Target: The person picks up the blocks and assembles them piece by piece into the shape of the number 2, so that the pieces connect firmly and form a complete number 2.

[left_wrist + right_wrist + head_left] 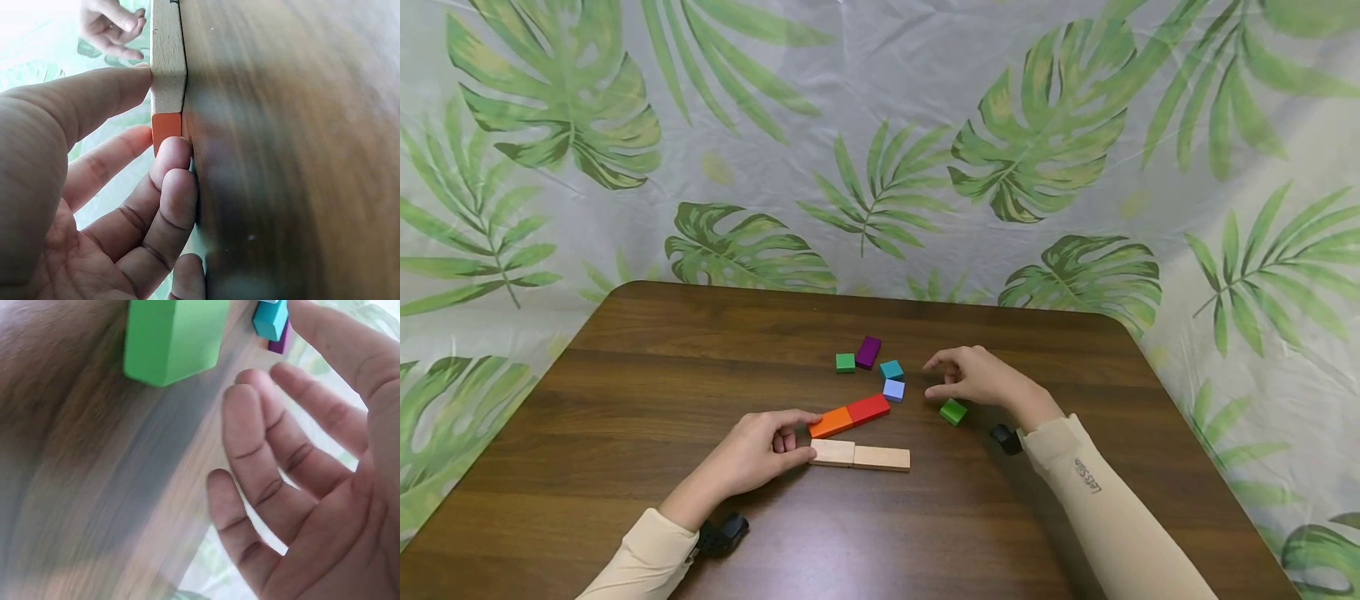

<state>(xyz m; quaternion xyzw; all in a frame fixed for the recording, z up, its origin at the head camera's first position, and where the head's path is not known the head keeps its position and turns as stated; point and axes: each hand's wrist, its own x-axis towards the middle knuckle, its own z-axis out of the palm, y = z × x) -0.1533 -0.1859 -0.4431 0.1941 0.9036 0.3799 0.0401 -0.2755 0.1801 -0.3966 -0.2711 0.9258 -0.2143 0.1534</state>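
My left hand (752, 450) is at two low rows of blocks. Its thumb touches the left end of a plain wooden block (832, 452), and its index finger touches an orange block (830, 422); the other fingers bend beside them. A second wooden block (882, 459) continues the near row, while a red block (868, 408) adjoins the orange one. My right hand (981, 377) hovers with loosely bent fingers and holds nothing. Close to it lies a green block (953, 412), which looms large in the right wrist view (175, 340), apart from the fingers.
Beyond the rows lie a light blue block (894, 390), a teal block (891, 369), a purple block (868, 352) and another green block (846, 363). They sit on a dark wooden table (700, 350). A leaf-patterned curtain (880, 100) hangs behind it.
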